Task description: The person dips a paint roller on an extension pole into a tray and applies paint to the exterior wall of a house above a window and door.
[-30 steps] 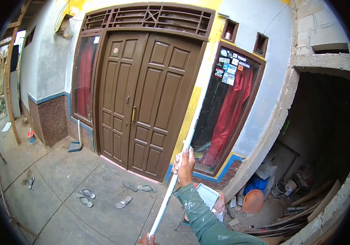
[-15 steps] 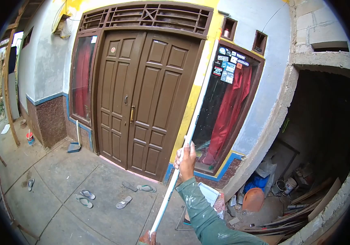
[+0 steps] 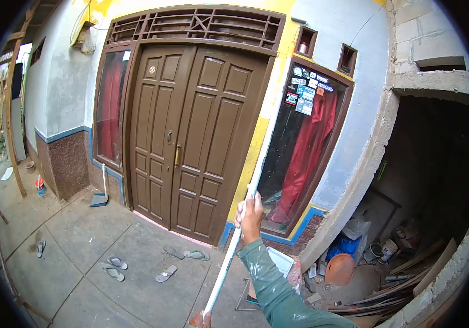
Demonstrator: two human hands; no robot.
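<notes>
Concrete floor [image 3: 81, 229] strewn with sandals [image 3: 166, 273] before a brown double door [image 3: 191, 136]; right hand [image 3: 249, 216] wrapped tight round a white pole [image 3: 222, 276], left hand [image 3: 199, 320] clasping its lower end

We wore a teal-green long sleeve [image 3: 271, 287] on the right arm, flecked with white paint; right hand [image 3: 251, 216] was bare.

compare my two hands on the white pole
The right hand sits high on the white pole, the left hand at its lower end. The right hand shows fully, fingers wrapped round the pole, green sleeve behind it; the left hand is cropped by the picture's edge, its grip unclear. Both touch the same pole.
</notes>
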